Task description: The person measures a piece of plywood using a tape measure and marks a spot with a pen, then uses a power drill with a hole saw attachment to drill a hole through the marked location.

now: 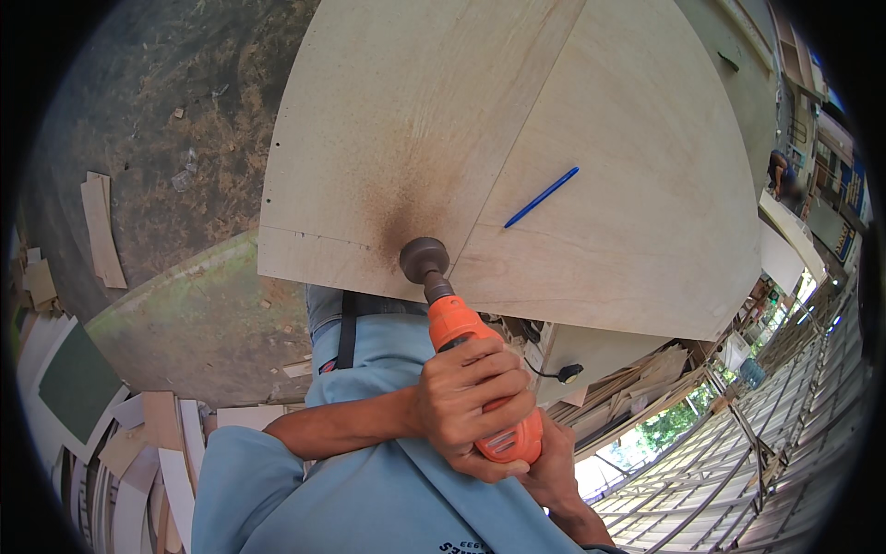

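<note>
An orange power drill [459, 319] is held in front of my body, a dark round hole saw [424, 259] fixed in its chuck. The hole saw meets the near part of a pale wooden panel [637, 249], and brown sawdust [403, 208] fans out on the wood beyond it. My left hand [475, 406] is wrapped over the drill's body, fingers closed. Behind the rear of the drill, my right hand [551, 462] closes around the handle, its fingers mostly hidden. A blue pen [542, 197] lies on the panel, to the right of the hole saw.
Strips of wood [103, 229] lie on the dusty floor at the left, with stacked board offcuts [148, 462] at the lower left. A black plug on a cord [569, 373] sits below the panel's near edge. Another person [783, 175] is at the far right.
</note>
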Demonstrator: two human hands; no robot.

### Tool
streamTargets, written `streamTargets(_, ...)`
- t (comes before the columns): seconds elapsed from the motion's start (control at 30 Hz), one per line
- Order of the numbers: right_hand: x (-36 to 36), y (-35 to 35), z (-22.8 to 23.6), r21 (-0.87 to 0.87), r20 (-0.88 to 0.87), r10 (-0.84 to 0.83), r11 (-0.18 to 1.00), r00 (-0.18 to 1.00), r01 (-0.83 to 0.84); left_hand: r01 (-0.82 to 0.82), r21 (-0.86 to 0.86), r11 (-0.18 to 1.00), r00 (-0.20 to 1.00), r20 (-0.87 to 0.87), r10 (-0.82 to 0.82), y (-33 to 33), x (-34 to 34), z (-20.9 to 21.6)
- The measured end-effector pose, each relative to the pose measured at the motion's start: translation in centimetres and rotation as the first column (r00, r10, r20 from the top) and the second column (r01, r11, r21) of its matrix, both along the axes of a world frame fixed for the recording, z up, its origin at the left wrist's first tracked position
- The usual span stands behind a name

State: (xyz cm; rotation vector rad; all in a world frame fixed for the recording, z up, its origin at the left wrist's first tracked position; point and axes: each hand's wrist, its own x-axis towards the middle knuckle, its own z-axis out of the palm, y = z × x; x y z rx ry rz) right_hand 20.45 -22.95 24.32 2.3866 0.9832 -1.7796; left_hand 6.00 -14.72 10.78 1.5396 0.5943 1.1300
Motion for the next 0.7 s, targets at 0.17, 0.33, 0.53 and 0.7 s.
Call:
streamTargets(0.17, -0.01, -0.03, -0.03, 0.001, -0.002, -0.006, 1.000, 1.000, 0.006, -0.001, 0.000, 1.000, 1.000, 0.002, 0.001, -0.05, -0.03, 0.00)
streamTargets(0.33, -0.10, -0.08, -0.05, 0.018, 0.005, 0.004, 1.000, 1.000, -0.004, 0.000, -0.004, 1.000, 1.000, 0.009, 0.000, -0.08, -0.03, -0.03)
streamTargets(0.53, -0.12, -0.26, -0.04, 0.020, 0.000, -0.009, 1.000, 1.000, 0.009, 0.000, -0.005, 1.000, 1.000, 0.016, 0.001, 0.02, -0.03, 0.01)
streamTargets(0.7, -0.09, -0.06, 0.03, 0.008, -0.005, -0.006, 1.000, 1.000, 0.006, -0.008, -0.010, 1.000, 1.000, 0.024, 0.008, 0.04, -0.02, 0.03)
